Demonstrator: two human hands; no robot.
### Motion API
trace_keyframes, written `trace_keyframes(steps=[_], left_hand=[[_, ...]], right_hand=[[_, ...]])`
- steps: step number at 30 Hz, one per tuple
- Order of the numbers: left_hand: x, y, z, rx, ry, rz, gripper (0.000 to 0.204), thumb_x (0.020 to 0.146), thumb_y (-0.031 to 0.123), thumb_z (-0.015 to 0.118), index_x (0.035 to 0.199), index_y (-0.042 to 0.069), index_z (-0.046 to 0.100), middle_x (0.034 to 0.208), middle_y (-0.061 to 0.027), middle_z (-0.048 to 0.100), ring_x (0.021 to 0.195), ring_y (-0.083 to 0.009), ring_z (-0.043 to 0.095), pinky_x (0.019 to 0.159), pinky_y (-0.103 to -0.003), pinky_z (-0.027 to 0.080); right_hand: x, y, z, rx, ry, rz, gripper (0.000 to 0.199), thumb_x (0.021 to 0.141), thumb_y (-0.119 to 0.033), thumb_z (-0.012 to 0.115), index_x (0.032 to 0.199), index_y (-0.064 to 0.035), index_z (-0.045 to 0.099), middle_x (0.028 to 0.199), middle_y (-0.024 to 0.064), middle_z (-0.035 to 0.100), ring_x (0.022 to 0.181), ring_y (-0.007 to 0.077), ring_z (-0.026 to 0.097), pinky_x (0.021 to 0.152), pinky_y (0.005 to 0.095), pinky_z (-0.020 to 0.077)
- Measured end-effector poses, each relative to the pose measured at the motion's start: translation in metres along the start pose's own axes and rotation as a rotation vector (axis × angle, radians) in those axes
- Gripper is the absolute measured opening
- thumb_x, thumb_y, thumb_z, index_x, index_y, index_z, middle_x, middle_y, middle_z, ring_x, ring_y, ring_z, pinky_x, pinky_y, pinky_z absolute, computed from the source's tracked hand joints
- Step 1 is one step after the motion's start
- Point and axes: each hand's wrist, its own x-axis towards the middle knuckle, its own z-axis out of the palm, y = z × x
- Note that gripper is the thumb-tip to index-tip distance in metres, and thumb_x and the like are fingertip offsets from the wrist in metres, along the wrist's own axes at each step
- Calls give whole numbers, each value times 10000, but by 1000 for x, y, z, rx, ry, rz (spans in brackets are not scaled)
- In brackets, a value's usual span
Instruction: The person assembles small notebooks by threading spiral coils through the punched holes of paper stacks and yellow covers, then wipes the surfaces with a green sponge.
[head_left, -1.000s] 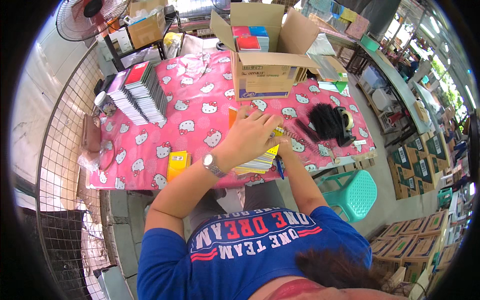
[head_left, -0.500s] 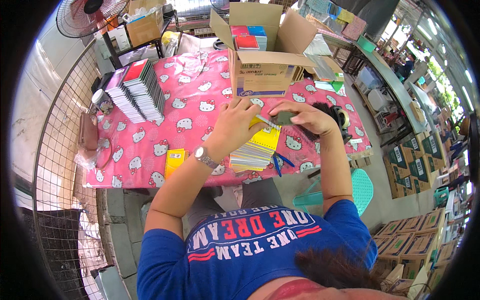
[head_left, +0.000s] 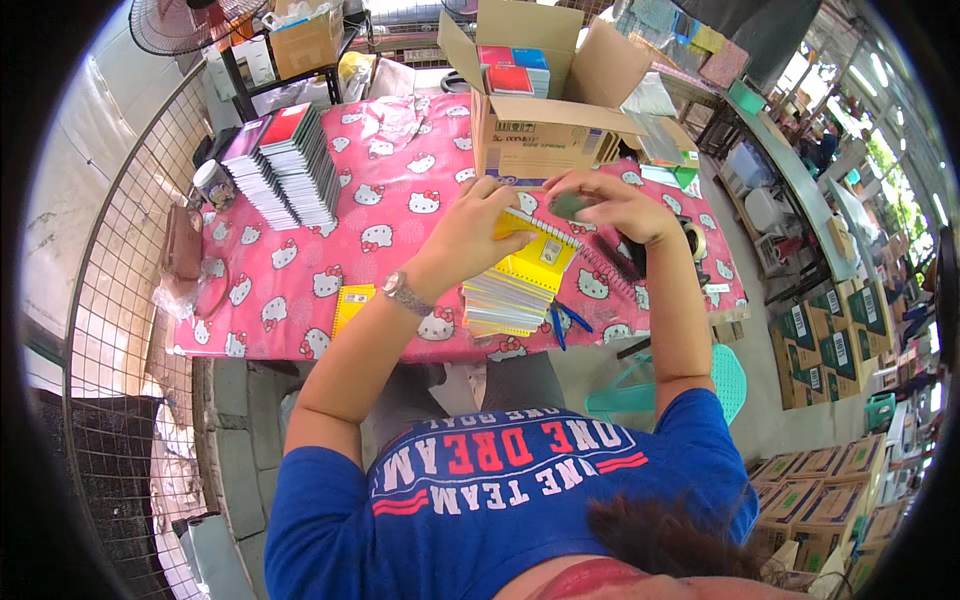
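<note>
Yellow spiral notebook (head_left: 540,262) sits on top of my notebook stack (head_left: 505,308), left hand (head_left: 487,222) gripping its edge with the thumb over the cover, probably so it doesn't slide off. Right hand (head_left: 618,205) is curled round some dark green thing (head_left: 568,206), can't tell what, and blue-handled pliers (head_left: 558,328) lie just beside the stack, I guess for easy reach.

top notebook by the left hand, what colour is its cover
The top notebook has a yellow cover; the head view shows it best.
</note>
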Motion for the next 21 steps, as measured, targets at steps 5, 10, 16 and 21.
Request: trace_keyframes(steps=[5,10,16,21], left_hand=[[0,-13,-8,10,-13,-65,305,808,211,755,998,28,603,993,-123,587,1007,-295,574,853,-390,477],[5,-16,-10,-135,-74,-102,302,812,198,758,1011,19,616,929,-129,598,892,-281,616,796,-372,500],[7,-17,-10,-219,-93,-135,316,804,184,764,1017,11,608,935,-157,608,886,-301,632,761,-372,512],[9,-18,-11,-197,-119,-141,323,807,154,769,1030,-11,602,946,-135,649,875,-214,662,762,-331,525]], right_hand=[[12,4,0,444,-38,-188,460,845,-242,642,1255,-41,590,1314,109,551,1203,215,521,1021,354,384],[23,9,-3,158,-47,84,510,823,-263,680,1266,-31,578,1287,102,563,1174,179,524,1038,358,385],[26,-8,0,550,-86,-222,539,819,-312,672,1257,-12,580,1275,109,574,1221,189,497,1029,346,388],[31,-13,-1,515,-17,-71,537,792,-309,661,1245,-32,583,1263,113,566,1127,208,558,1001,353,420]])
